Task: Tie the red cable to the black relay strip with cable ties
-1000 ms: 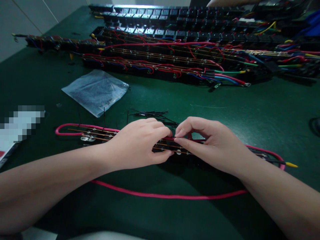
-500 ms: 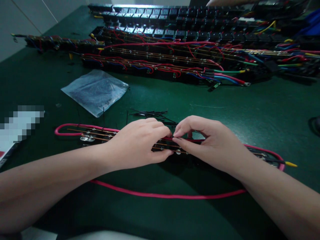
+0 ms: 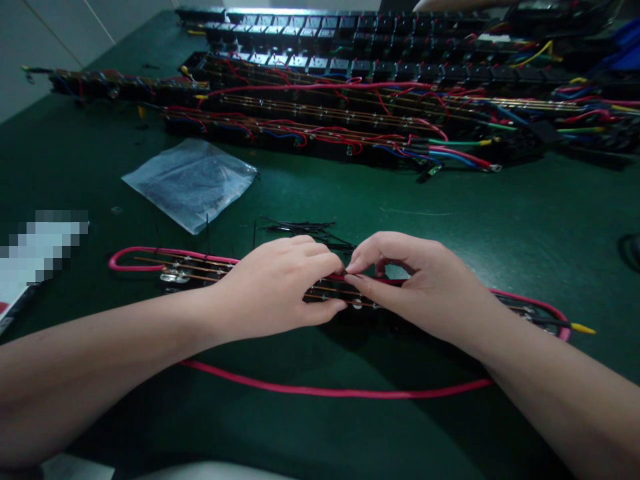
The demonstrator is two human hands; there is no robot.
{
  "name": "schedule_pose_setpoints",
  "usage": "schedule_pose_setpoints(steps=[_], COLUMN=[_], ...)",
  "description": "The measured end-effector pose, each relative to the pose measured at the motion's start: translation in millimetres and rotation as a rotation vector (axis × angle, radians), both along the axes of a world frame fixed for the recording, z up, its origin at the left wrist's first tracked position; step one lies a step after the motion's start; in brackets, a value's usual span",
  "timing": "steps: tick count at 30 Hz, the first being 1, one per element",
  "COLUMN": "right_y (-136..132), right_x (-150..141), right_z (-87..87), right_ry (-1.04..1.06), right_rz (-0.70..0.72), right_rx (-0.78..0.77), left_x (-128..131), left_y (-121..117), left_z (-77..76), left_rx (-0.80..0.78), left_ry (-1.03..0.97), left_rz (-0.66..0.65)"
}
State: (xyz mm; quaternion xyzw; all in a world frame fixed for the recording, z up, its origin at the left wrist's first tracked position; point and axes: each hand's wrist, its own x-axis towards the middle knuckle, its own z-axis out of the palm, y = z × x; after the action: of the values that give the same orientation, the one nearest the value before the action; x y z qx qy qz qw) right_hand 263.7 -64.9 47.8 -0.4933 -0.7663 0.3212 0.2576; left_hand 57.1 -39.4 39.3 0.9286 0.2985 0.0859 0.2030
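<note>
A long black strip with copper rods [image 3: 197,275] lies across the table, a thick red cable [image 3: 131,249] along its back edge. My left hand [image 3: 285,283] is closed over the strip's middle, thumb on the near side and fingers at the cable. My right hand [image 3: 415,273] pinches thumb and forefinger together at the cable, touching the left fingertips. A bit of black cable tie shows at this pinch; most of it is hidden. Another black cable tie [image 3: 207,233] stands upright around the cable farther left. A yellow tip [image 3: 583,329] ends a black lead at the strip's right.
Loose black cable ties [image 3: 297,227] lie just behind my hands. A clear plastic bag [image 3: 193,180] rests farther back. Several wired black strips [image 3: 300,127] fill the table's far side. A red cable loop [image 3: 330,392] curves in front. Part of another person's arm [image 3: 450,4] shows at the top.
Almost nothing differs. My right fingertips have shifted very slightly at the pinch; the left hand and the strip stay in place.
</note>
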Motion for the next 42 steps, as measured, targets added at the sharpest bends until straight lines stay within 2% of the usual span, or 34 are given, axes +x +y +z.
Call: schedule_pose_setpoints(steps=[13,16,22,42], right_y=[-0.1,-0.7,-1.8,-4.5], right_x=[-1.2,-1.0,1.6,-1.8], right_z=[1.9,1.7,-2.4,-4.8], right_ry=[-0.022,-0.019,0.033,-0.023], right_rz=[0.003,0.017,0.148,0.035], right_rx=[-0.037,0.006,0.121,0.194], left_x=[-0.1,0.1,1.0,0.4], left_y=[-1.4,-1.8,-2.5,-0.8], left_z=[0.8,0.9,0.4,-0.2], left_rx=[0.009,0.015,0.006,0.035], left_ry=[0.003,0.000,-0.005,-0.003], left_rz=[-0.004,0.008,0.037,-0.007])
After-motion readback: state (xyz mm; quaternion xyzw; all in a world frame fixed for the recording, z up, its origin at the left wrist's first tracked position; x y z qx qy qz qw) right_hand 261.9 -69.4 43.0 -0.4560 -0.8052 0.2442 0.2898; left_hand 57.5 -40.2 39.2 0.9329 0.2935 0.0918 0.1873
